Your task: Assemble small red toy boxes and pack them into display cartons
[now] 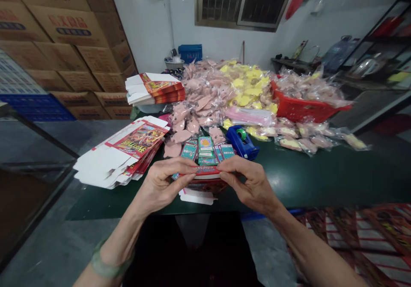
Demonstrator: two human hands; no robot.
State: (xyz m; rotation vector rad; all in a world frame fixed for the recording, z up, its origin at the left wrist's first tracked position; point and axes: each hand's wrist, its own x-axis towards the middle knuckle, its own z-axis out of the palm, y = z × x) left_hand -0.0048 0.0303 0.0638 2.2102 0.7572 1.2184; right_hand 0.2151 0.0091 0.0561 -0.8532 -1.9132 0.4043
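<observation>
Between both hands is a red printed cardboard box (208,176), held at the table's front edge, with a white flap (196,196) sticking out toward me. My left hand (165,179) pinches the box's left end between thumb and fingers. At the right end, my right hand (246,180) grips it the same way. Just beyond lie small green card packs (205,146), partly hidden by the hands and the box. A blue tape dispenser (243,143) with green tape stands behind my right hand.
Flattened red-and-white cartons (128,150) are stacked at left, with more cartons (154,88) behind. Bagged pink pieces (202,94) and yellow ones (248,84) are heaped at the back, beside a red basket (302,107). Finished-looking red boxes (359,231) sit low at right.
</observation>
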